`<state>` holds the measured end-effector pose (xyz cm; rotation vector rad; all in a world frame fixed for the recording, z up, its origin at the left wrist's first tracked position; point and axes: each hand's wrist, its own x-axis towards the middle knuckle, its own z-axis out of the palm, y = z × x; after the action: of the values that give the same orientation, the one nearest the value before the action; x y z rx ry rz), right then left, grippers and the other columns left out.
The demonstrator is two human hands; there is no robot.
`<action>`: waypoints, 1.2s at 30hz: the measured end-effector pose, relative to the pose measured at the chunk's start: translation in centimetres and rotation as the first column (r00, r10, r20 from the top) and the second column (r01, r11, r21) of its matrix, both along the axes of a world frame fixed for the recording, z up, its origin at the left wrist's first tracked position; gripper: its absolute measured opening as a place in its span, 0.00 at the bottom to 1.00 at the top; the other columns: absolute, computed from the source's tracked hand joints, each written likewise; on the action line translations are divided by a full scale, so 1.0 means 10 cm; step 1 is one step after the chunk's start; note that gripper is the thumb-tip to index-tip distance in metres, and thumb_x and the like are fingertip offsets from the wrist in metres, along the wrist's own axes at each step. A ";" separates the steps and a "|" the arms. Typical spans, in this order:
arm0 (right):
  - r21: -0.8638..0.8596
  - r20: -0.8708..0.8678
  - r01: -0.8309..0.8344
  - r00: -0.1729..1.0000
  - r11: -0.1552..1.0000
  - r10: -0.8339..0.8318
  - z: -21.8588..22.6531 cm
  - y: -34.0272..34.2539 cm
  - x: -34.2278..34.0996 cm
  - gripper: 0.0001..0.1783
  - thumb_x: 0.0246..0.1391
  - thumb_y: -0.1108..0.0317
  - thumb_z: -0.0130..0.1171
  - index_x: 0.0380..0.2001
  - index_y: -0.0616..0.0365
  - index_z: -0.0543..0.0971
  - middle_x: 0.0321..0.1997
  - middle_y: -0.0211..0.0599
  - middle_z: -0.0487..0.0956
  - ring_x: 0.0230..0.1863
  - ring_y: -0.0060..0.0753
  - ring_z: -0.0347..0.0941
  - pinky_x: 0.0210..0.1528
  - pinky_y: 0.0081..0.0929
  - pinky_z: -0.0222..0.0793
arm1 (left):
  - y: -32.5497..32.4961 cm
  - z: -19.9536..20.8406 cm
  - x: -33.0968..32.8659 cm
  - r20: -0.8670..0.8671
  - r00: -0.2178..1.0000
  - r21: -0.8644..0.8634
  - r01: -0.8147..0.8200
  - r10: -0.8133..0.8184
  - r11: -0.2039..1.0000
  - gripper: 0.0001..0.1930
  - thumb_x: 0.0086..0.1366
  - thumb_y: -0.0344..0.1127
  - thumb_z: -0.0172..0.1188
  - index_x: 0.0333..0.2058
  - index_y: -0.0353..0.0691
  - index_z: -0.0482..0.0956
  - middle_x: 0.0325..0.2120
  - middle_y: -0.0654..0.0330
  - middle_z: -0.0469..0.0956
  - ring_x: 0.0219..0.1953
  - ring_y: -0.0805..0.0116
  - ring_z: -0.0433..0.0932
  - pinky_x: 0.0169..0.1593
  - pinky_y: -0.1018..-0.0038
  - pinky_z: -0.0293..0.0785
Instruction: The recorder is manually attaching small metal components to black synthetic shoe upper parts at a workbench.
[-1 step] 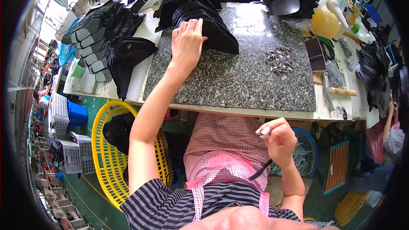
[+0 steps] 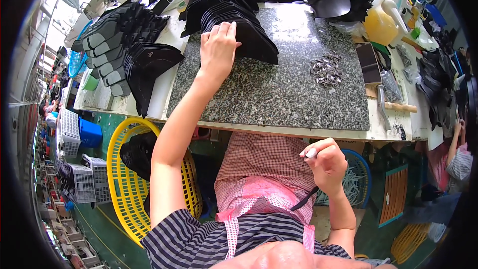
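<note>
My left hand [image 2: 218, 45] rests at the left side of the nearest black cut pieces [image 2: 256, 40], which look like shoe-upper parts in an overlapping row on the granite slab [image 2: 279, 99]. Its fingers are bent on the front piece with the thumb close by; the fingertips' underside is hidden. In front of the apron, off the table's near edge, my right hand [image 2: 327, 165] is closed in a pinch. Something small and dark shows at its fingertips, too small to name. A pile of small shiny metal bits [image 2: 326, 69] lies on the slab's right part.
More black pieces [image 2: 149, 65] are stacked at the left. A phone [image 2: 368, 63], a hammer [image 2: 383, 107] and a yellow-filled plastic bottle [image 2: 379, 24] sit at the right. Below the table stand a yellow basket [image 2: 117, 169] and a blue-rimmed basket [image 2: 367, 179].
</note>
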<state>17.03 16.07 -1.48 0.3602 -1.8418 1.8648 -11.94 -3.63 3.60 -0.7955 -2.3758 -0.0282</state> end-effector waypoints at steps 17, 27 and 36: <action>0.020 0.148 -0.085 0.986 0.996 0.082 -0.10 0.06 -0.06 0.13 0.49 0.91 0.59 0.27 0.60 0.71 0.37 0.37 0.73 0.39 0.28 0.76 0.45 0.26 0.77 | 0.08 0.07 -0.07 -0.111 0.993 0.078 0.047 -0.039 0.996 0.19 0.52 0.42 0.71 0.41 0.42 0.82 0.38 0.66 0.73 0.46 0.64 0.70 0.47 0.67 0.66; 0.028 0.142 -0.081 0.987 0.996 0.076 -0.19 0.11 -0.13 0.13 0.50 0.91 0.58 0.33 0.62 0.73 0.39 0.38 0.73 0.39 0.27 0.75 0.44 0.24 0.76 | 0.04 -0.12 -0.05 -0.257 0.958 0.146 0.171 -0.129 0.974 0.20 0.54 0.43 0.69 0.45 0.42 0.83 0.33 0.69 0.78 0.42 0.70 0.73 0.47 0.70 0.65; 0.086 0.203 -0.015 0.979 0.996 -0.003 -0.17 0.01 -0.27 0.11 0.46 0.88 0.63 0.30 0.61 0.76 0.35 0.37 0.79 0.37 0.30 0.78 0.42 0.23 0.75 | 0.01 -0.24 -0.05 -0.358 0.934 0.187 0.068 0.003 0.980 0.19 0.53 0.49 0.70 0.43 0.53 0.84 0.32 0.75 0.78 0.43 0.73 0.72 0.50 0.68 0.57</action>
<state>14.36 16.18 -3.16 0.2110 -2.0639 1.8888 -12.46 -3.57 1.21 -0.6800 -1.9806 -0.1212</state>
